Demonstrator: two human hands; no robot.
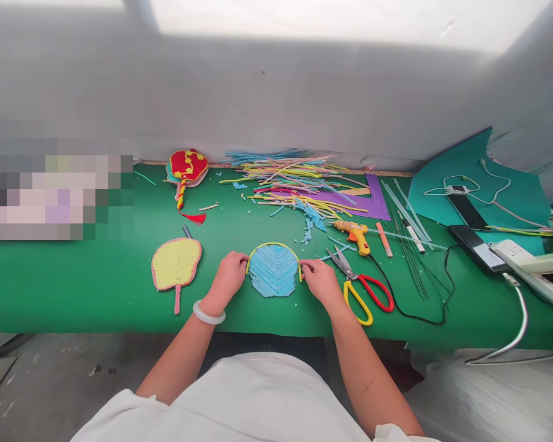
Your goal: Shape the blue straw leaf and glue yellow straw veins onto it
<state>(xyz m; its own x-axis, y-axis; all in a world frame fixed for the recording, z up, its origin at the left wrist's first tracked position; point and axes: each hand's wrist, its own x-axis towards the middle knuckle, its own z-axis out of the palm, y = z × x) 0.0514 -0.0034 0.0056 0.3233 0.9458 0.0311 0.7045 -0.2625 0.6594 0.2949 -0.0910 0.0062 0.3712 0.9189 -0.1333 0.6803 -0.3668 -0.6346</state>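
- Head view: left hand [230, 274] and right hand [321, 281], apart, each pinch one side of the yellow strip [273, 244].
- It arches round the blue panel [273, 271] on the counter [96, 294].
- Likely light and bendy; hold near its ends.

This looks like a craft workshop, with a blue chenille panel [274, 273] near the front edge of the desk [96, 294], chenille stems [292, 175] heaped along its back edge, and a hot-glue gun [358, 234] and scissors [349, 272] at right.
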